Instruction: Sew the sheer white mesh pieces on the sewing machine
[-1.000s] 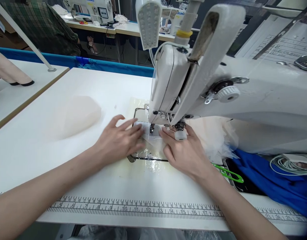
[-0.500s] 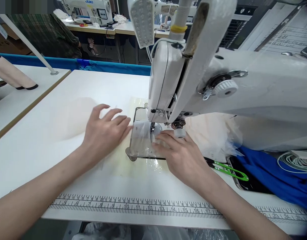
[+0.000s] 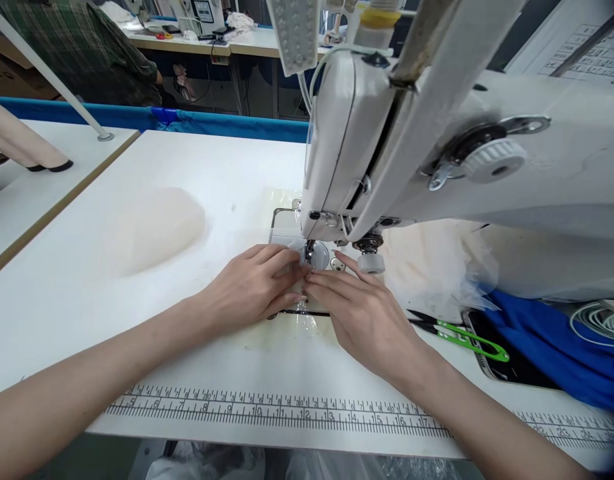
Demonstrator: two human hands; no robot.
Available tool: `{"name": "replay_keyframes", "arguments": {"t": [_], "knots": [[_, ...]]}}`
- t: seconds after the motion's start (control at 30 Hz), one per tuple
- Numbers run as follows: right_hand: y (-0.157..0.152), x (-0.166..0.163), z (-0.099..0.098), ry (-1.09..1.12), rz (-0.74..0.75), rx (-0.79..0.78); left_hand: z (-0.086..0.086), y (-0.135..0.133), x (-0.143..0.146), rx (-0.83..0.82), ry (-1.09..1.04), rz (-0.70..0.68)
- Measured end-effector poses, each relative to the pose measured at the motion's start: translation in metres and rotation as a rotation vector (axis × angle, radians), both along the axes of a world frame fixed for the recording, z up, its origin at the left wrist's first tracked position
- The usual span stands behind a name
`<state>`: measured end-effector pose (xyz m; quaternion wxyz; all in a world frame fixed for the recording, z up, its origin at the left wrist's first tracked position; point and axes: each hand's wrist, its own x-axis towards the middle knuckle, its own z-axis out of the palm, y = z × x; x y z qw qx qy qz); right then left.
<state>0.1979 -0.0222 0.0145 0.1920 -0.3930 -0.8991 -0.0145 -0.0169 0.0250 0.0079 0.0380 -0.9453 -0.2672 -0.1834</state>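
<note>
A piece of thin, sheer white fabric lies at the presser foot of the white sewing machine. My left hand is just left of the needle area, its fingertips pinched together at the near edge of the fabric. My right hand meets it from the right, fingers closed and pressed down, the fingertips of both hands touching in front of the foot. Most of the fabric under the fingers is hidden, and its sheerness makes its outline hard to see.
On the white table, a pale sheer cut piece lies to the left. Right of the machine's needle are more sheer pieces, green-handled thread snips, a phone and blue cloth. A printed ruler runs along the front edge.
My left hand has moved right and slightly down from the open table to the presser foot, its fingers closing beside my right hand. The camera view has shifted a little closer.
</note>
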Motion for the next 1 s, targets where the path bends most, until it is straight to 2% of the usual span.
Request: {"name": "replay_keyframes", "arguments": {"t": [0.13,0.3,0.5,1.0], "knots": [[0.004,0.001,-0.004,-0.074,-0.115,0.099,-0.002,-0.005,0.003,0.082,-0.001,0.012],[0.01,0.003,-0.008,-0.177,-0.124,0.129,-0.006,-0.012,0.009,0.167,0.034,0.047],[0.012,0.001,-0.006,-0.219,-0.138,0.17,-0.003,-0.014,0.01,0.142,0.106,0.085],[0.011,0.002,-0.008,-0.253,-0.171,0.155,-0.006,-0.013,0.009,0.142,0.081,0.089]]}}
